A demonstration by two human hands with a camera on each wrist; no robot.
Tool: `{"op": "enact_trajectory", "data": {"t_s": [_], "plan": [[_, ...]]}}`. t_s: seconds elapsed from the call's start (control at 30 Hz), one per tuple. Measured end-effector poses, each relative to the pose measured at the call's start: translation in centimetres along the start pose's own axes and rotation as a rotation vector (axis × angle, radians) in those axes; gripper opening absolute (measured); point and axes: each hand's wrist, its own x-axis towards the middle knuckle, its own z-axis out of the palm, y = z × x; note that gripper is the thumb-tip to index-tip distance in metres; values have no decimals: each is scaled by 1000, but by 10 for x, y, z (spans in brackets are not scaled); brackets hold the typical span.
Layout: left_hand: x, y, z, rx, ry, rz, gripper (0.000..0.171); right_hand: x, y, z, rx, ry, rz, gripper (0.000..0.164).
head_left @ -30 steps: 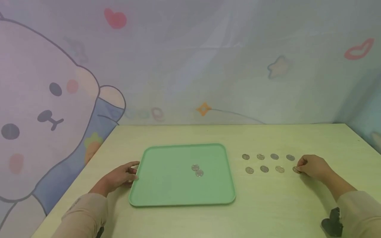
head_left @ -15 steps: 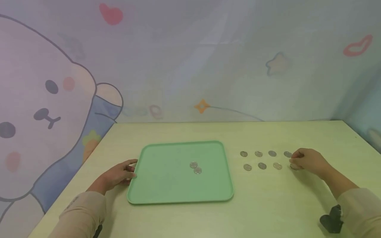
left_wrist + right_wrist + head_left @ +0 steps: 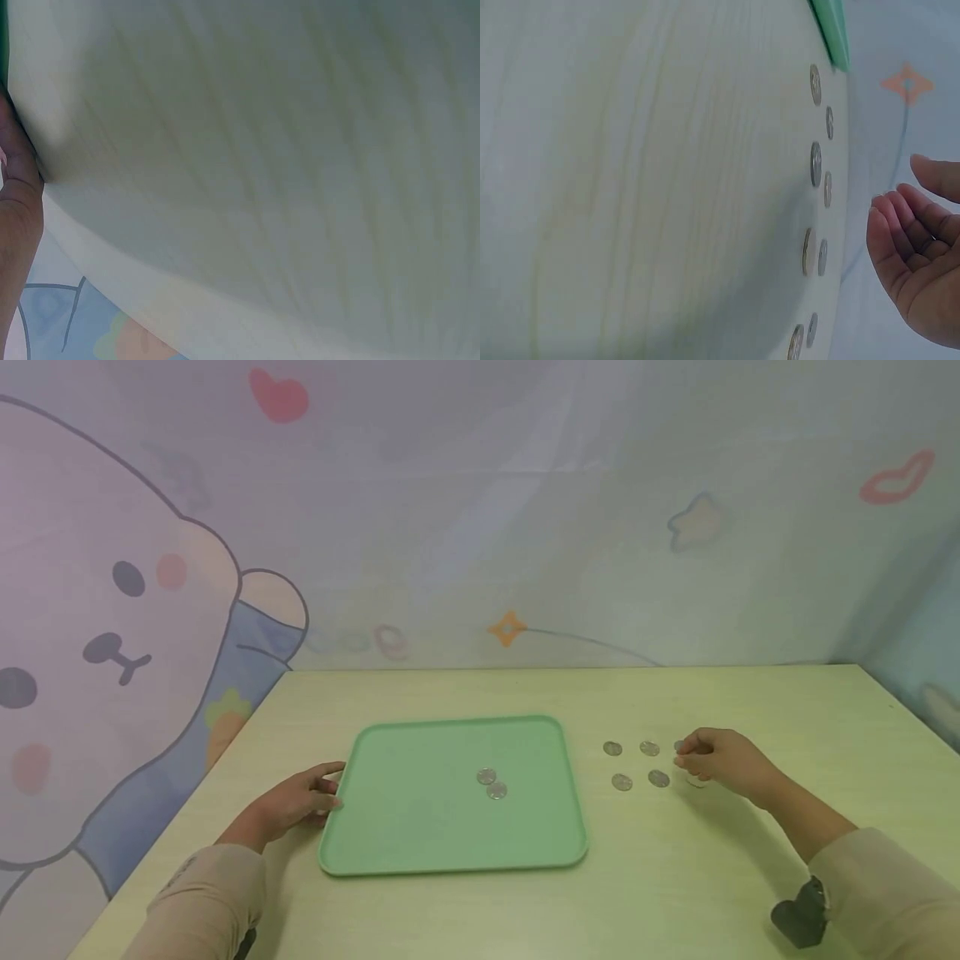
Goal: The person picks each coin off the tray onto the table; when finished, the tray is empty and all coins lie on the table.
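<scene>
In the head view, my left hand rests at the left edge of a green tray, its fingertips touching the rim. Two silver coins lie on the tray, edges touching or nearly so. My right hand hovers over two rows of coins on the table right of the tray, covering some of them. The right wrist view shows its fingers loosely curled and the thumb apart from them, with nothing between. Several coins lie flat below that hand. Only part of the left hand shows in the left wrist view.
A pale wood-grain table carries everything. Behind it hangs a light cloth backdrop printed with a bear, hearts and stars. A dark device hangs at the right wrist.
My right hand has come off the rightmost coin of the near row and moved left above the rows. The left hand stays at the tray; coins in sight keep their places.
</scene>
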Motion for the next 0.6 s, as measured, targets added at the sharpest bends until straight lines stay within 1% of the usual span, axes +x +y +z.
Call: {"op": "enact_trajectory", "data": {"t_s": [0.3,0.43,0.6], "plan": [[-2,5,-1,4,12,-6,66,12,-28,26,87,-60,-65,31],[0,4,0,-9,10,-14,66,17,-38,35,118,-87,-89,30],[-2,1,0,-1,18,-33,67,25,-53,49,160,-122,-111,26]]}}
